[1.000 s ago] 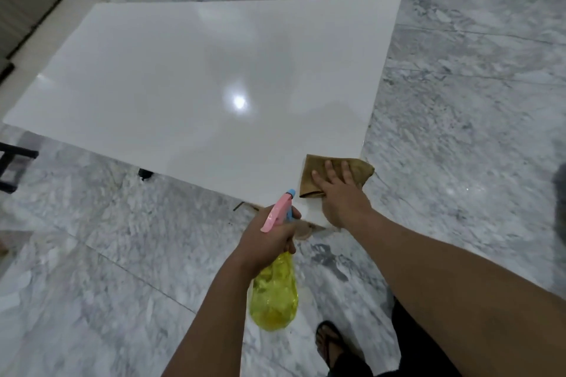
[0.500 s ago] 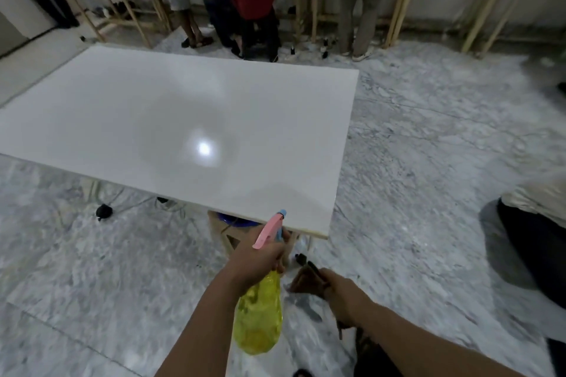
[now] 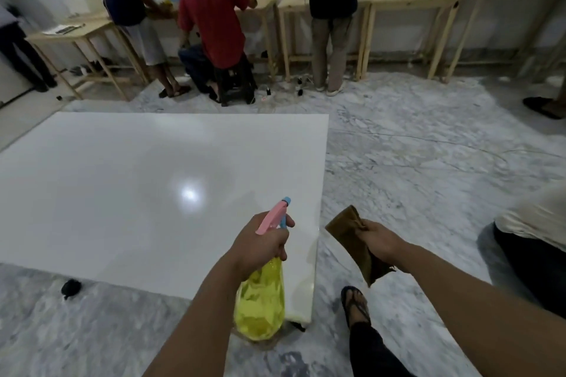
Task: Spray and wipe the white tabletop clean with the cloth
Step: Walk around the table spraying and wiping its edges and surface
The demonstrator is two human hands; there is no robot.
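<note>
we stand at the near right corner of the white tabletop (image 3: 122,193), which stretches away to the left and far side, glossy, with a bright lamp reflection near its middle. our left hand (image 3: 260,243) is wrapped around the neck of a spray bottle (image 3: 260,300), fingers curled under the pink trigger and the blue nozzle pointing out over the tabletop; the yellow, see-through body hangs below the fist, in front of the near right corner. our right hand (image 3: 379,243) is clenched on a brown cloth (image 3: 346,229), held in the air to the right of the tabletop's edge, above the grey marble floor (image 3: 428,162) and not touching the surface. the cloth sticks out above the fist and trails below it in loose folds. our sandalled foot (image 3: 355,304) rests on the floor just beside the corner. a small black object (image 3: 71,287) lies on the floor at the near edge, to the left. far off, wooden benches (image 3: 398,9) line the wall, with several people at them, one in a red shirt (image 3: 214,21) seated on a dark stool. another person's clothing shows at the right edge.
</note>
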